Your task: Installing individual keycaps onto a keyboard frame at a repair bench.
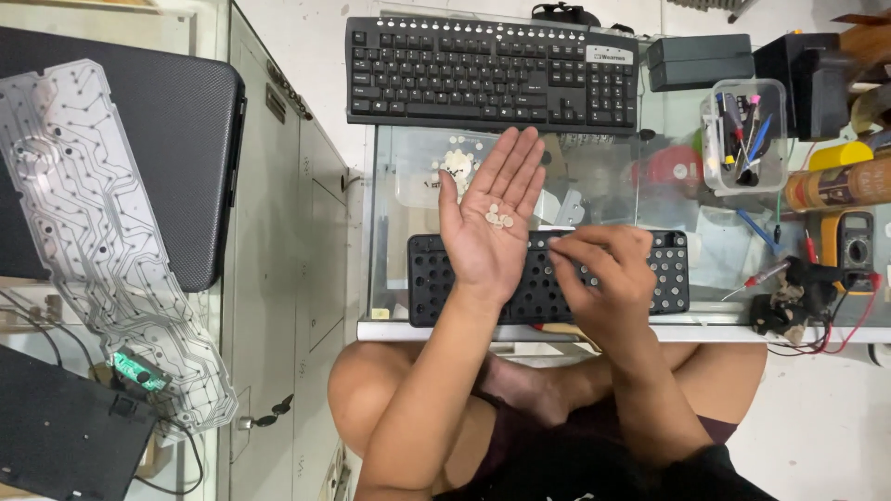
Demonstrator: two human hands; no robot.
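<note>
My left hand (489, 218) lies flat, palm up, above a black keyboard frame (427, 288) full of round holes, and several small white rubber domes (499, 218) rest in the palm. My right hand (601, 274) is over the middle of the frame, with thumb and forefinger pinched together on one tiny dome at a hole. A loose pile of white domes (458, 163) sits on the glass table beyond my left hand. Further back stands a whole black keyboard (492, 72).
A clear keyboard circuit membrane (88, 232) lies on a black case (176, 139) at the left. At the right are a clear box of pens (742, 134), a multimeter (854, 243), a red screwdriver (761, 276) and tangled wires. The table's front edge (742, 329) runs above my crossed legs.
</note>
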